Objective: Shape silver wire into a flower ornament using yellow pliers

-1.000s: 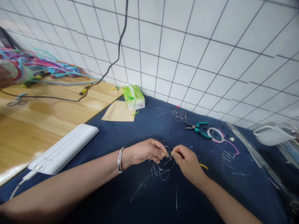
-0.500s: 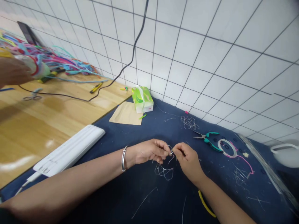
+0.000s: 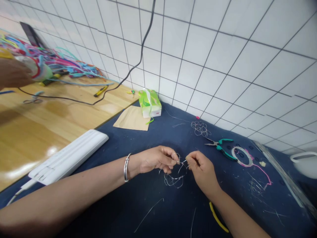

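Observation:
Thin silver wire bent into several loops, a wire piece [image 3: 173,180], hangs between my two hands over the dark blue mat. My left hand [image 3: 158,160], with a silver bangle at its wrist, pinches the wire's upper left loop between thumb and fingers. On the other side my right hand [image 3: 201,168] is closed, thumb against forefinger, on a wire end close to where the strands cross. Below lie a bent loose wire [image 3: 149,214] and another straight strand. Past my right hand rest pliers [image 3: 220,145] with teal handles, jaws pointing left.
A looped wire shape [image 3: 200,128] lies near the tiled wall. To the right are a white ring-shaped spool [image 3: 242,156] and wire scraps. A tissue pack [image 3: 150,103], brown paper [image 3: 131,118] and white power strip [image 3: 69,157] stand left. Another person's hand [image 3: 15,73] is over the wooden table.
My hands have drawn slightly apart, showing more of the wire between the fingers. The whole view has shifted a little.

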Demonstrator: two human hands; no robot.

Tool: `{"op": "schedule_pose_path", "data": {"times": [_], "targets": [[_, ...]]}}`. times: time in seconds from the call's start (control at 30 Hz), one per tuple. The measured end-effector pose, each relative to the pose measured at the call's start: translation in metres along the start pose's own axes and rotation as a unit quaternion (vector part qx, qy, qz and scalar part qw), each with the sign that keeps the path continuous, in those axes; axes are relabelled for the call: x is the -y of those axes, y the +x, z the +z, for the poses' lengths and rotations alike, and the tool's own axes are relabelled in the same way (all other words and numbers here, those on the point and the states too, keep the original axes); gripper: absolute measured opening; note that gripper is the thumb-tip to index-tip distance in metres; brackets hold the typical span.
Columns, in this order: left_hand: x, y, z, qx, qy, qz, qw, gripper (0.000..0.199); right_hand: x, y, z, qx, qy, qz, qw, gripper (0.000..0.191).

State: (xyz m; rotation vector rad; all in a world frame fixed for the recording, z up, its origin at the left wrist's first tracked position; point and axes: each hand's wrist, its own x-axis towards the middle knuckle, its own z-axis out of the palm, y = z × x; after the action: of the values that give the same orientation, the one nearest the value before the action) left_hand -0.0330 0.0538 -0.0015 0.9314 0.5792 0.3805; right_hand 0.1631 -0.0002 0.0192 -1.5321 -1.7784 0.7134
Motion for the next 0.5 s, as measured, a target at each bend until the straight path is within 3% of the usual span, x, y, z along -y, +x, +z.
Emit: {"op": "schedule_pose_path", "data": {"times": [0.5], "targets": [[0.002,-0.002,-0.007,0.014,-0.080,0.021,0.996,0.024,-0.012,0.005,0.001,0.001,0.037,0.053,0.998,0.022]]}}
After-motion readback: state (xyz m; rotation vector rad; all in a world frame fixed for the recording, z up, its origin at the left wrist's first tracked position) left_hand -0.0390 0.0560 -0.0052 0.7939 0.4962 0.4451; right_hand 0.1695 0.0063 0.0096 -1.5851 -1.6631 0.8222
